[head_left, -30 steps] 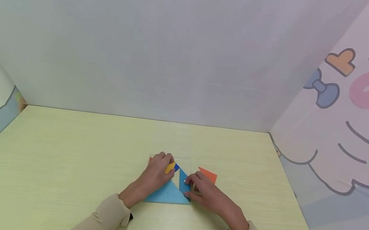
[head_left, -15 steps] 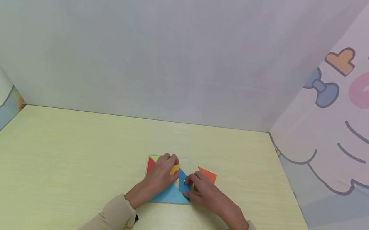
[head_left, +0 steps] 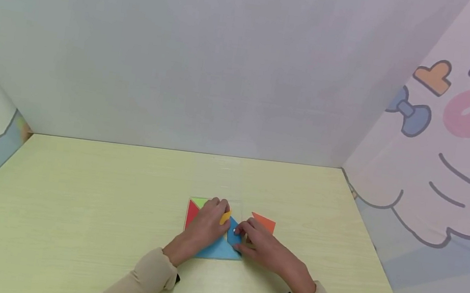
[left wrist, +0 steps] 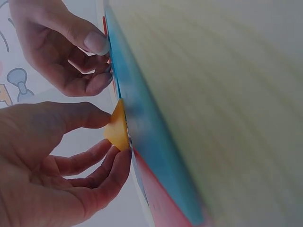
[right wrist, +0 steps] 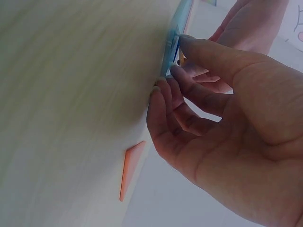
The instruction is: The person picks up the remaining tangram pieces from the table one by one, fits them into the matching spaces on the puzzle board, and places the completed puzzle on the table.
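Note:
My left hand [head_left: 206, 222] pinches a small yellow tangram piece [head_left: 225, 217] between thumb and fingertips; in the left wrist view the yellow piece [left wrist: 117, 127] stands tilted on edge over the puzzle. My right hand [head_left: 264, 247] has its thumb and forefinger on a darker blue tangram piece [head_left: 232, 233], at that piece's right side. Below both lies a large light blue triangle [head_left: 219, 250]. A red triangle [head_left: 191, 216] and a light green piece [head_left: 198, 202] show at the left, partly covered by the left hand. The dark blue piece is hidden now.
An orange tangram piece [head_left: 265, 222] lies loose on the table, just behind the right hand. Faint edges of a clear tray [head_left: 236, 201] show around the pieces. A grey wall [head_left: 198, 87] rises behind the wooden table [head_left: 97, 207].
My left hand has slid right with the yellow piece, closer to the right hand, uncovering more of the red and green pieces. The right hand has stayed nearly still.

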Available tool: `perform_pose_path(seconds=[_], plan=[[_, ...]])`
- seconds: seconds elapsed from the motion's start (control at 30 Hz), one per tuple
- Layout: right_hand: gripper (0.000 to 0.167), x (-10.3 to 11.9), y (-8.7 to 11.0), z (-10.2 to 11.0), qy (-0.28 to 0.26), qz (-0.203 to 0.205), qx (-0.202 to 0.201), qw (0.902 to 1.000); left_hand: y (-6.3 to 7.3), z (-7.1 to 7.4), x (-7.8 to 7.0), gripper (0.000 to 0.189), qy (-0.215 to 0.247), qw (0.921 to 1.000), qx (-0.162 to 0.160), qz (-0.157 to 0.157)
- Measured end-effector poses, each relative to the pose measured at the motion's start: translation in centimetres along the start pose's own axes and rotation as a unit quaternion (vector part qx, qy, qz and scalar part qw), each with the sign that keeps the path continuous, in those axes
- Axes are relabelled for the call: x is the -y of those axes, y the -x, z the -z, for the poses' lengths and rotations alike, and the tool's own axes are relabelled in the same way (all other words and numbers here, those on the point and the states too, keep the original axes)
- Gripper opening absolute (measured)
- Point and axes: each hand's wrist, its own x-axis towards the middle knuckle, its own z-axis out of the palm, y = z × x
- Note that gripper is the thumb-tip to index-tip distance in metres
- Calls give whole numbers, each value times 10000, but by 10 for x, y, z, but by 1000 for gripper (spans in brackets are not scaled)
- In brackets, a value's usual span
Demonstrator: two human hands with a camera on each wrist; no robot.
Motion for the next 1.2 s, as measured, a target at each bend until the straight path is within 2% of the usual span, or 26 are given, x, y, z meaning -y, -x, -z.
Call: perform_pose_path(seconds=[0.47, 0.8, 1.03, 1.2], plan=[[21, 1, 0, 1, 21, 1, -45, 10000, -1, -4, -5, 22, -256, 9994, 41, 225], [20, 0, 0, 0, 6, -34, -30, 10000, 2, -6, -9, 21, -315, 9994, -69, 126], [20, -1, 0, -1, 48, -33, -39, 10000, 3, -7, -8, 21, -298, 9994, -15, 174], [19, -1, 1, -1, 38, 8, -57, 10000, 6, -7, -8, 22, -338, 9994, -91, 55]])
